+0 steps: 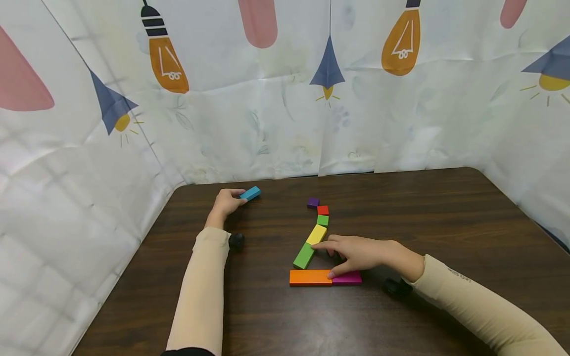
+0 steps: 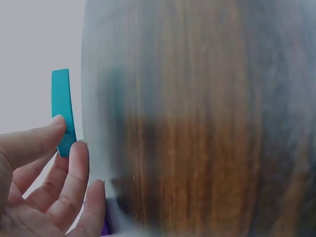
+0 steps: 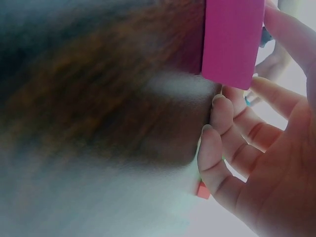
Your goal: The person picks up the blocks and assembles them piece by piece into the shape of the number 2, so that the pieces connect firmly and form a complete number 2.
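Observation:
My left hand point(image 1: 226, 202) pinches a blue rectangular block point(image 1: 251, 193) between thumb and fingers, at the far left of the table. In the left wrist view that block point(image 2: 61, 106) stands out past the thumb tip. My right hand point(image 1: 356, 252) is spread low over the table. Its index fingertip is at the joint of a yellow block point(image 1: 316, 234) and a long green block point(image 1: 304, 256). The thumb tip touches where an orange block point(image 1: 310, 278) and a magenta block point(image 1: 347, 279) meet end to end. The magenta block point(image 3: 233, 42) looms large in the right wrist view.
Beyond the yellow block, a small green block point(image 1: 322, 220), a red block point(image 1: 322, 210) and a purple block point(image 1: 313, 202) continue a bent line. A dark brown wooden table point(image 1: 445, 222) lies below, with a lamp-patterned curtain point(image 1: 276, 123) along its back and sides.

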Demonstrator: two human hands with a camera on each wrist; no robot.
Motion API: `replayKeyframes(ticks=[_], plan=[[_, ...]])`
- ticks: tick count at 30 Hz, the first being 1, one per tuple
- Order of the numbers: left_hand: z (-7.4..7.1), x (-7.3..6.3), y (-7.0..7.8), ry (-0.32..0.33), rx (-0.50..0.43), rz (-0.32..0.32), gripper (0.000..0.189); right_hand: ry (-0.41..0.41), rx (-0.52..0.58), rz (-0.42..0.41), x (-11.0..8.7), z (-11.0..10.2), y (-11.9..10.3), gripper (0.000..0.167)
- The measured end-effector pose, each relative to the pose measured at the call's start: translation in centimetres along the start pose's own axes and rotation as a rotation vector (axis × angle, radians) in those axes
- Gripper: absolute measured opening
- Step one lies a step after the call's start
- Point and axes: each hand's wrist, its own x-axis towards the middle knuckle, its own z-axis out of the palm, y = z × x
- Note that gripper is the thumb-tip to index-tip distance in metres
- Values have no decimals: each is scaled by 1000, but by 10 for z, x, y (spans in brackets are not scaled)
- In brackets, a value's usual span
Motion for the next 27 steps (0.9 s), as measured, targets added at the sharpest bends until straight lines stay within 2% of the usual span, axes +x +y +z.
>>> replayKeyframes(ticks=[9,13,21,27], plan=[[12,2,5,37,-58,52,42,-2,5,5,0,0,0,73],[17,2,11,54,-40,72,42,-2,8,4,0,0,1,73],[23,-2,20,17,-87,66,41,0,2,3,0,0,1,73],[26,-2,23,-23,-81,69,41,2,2,1,0,1,1,73]])
